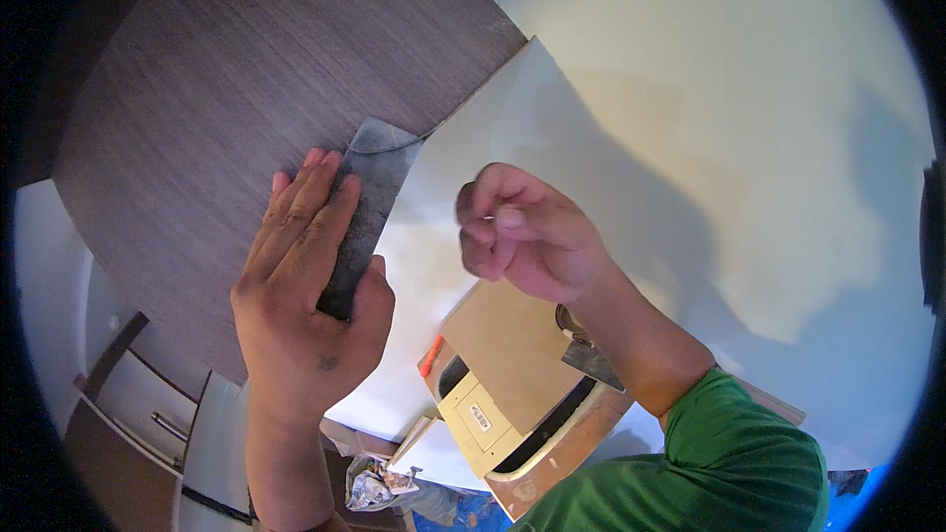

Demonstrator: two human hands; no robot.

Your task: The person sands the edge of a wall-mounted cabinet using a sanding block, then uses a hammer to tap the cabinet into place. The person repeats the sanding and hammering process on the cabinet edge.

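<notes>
My left hand (305,276) lies with straight, flat fingers along a dark grey rectangular plate (379,177) against a brown wood-grain panel (266,49). The thumb rests by the plate's lower end, and the palm covers part of it. A thin dark strip (389,149) curves across the plate's upper end to the panel's edge. To the right, in front of the pale surface, my right hand (532,232) is raised with curled fingers and the thumb pressed to them. A tiny light spot shows at the fingertips; what they hold, if anything, is too small to name.
Below my right hand, a brown board (522,350) rests across a cream box-like item (478,419). An orange-red tool (431,356) lies beside it. Crumpled plastic (370,488) and blue sheeting (473,512) are at the bottom. A white surface (709,138) stretches along the right.
</notes>
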